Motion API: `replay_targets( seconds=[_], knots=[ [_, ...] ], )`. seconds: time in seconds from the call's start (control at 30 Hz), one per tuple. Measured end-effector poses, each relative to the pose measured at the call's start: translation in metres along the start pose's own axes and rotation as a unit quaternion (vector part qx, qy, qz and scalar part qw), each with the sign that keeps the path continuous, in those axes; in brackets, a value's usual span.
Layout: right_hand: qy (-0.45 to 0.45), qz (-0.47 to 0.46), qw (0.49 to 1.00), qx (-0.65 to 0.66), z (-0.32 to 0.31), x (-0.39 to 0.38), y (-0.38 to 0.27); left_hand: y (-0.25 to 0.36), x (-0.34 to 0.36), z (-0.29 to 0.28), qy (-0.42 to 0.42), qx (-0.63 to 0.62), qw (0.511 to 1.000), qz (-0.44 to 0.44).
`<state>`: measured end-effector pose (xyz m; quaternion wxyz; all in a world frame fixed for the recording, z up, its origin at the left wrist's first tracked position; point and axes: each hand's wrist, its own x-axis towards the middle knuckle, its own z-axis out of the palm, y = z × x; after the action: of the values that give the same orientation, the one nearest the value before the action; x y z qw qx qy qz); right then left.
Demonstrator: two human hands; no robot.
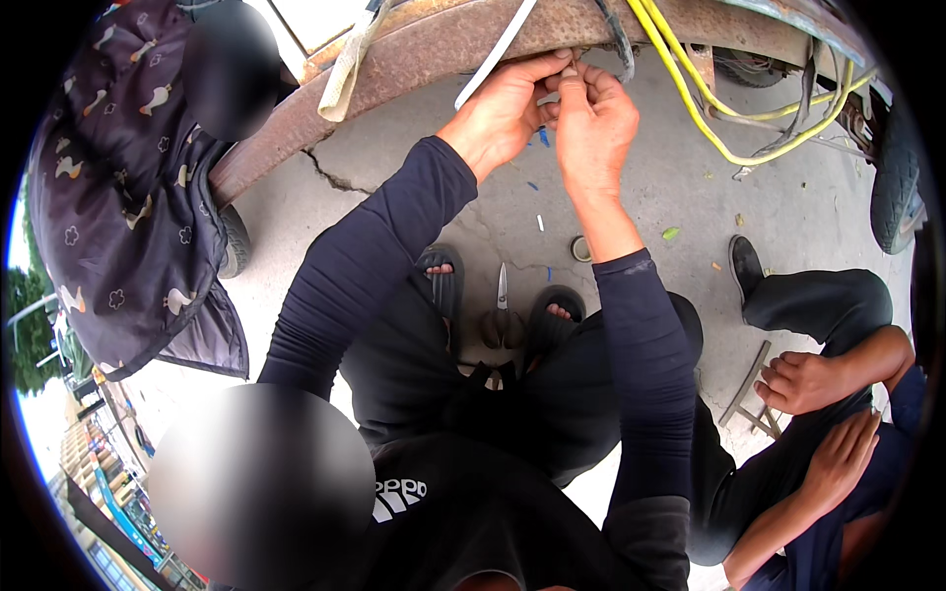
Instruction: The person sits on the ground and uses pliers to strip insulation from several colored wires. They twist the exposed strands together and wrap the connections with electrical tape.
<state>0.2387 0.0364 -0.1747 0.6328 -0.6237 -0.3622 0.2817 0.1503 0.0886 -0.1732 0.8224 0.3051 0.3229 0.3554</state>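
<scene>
My left hand [498, 123] and my right hand [593, 133] meet at the underside of a rusty metal frame [276, 150], fingertips pinched together around something small and dark that is too hidden to name. A white cable [488, 64] hangs just left of my fingers, with a pale fabric sleeve [343, 84] farther left. A dark cable [618, 44] drops beside my right fingertips. Yellow cables [714, 133] loop down from the frame on the right. On the pavement between my sandaled feet lie scissors [503, 295], handles toward me.
A quilted cover [118, 207] with bird prints drapes at the left. Wheels show at both sides, one tyre [892, 197] far right. A co-worker sits at lower right, hands [803, 384] bare, near a small stool [739, 399]. A small round object [581, 249] lies on the cracked ground.
</scene>
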Motion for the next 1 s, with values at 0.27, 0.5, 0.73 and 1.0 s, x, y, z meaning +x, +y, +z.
replay_targets(
  seconds=[0.27, 0.5, 0.73, 1.0],
  knots=[
    [-0.107, 0.193, 0.954, 0.202, -0.010, 0.009, -0.019, 0.013, -0.004, -0.009, -0.078, -0.007, 0.997, -0.029],
    [-0.315, 0.256, 0.890, 0.208, -0.014, -0.037, -0.035, 0.016, -0.007, -0.007, 0.071, 0.062, 0.994, -0.061],
    [-0.366, 0.095, 0.912, -0.159, -0.053, -0.027, -0.037, 0.003, -0.017, 0.005, 0.023, 0.152, 0.987, 0.041],
    [-0.351, -0.145, 0.736, -0.561, -0.124, -0.043, -0.022, -0.006, -0.040, 0.029, 0.012, 0.295, 0.950, 0.099]
  ],
)
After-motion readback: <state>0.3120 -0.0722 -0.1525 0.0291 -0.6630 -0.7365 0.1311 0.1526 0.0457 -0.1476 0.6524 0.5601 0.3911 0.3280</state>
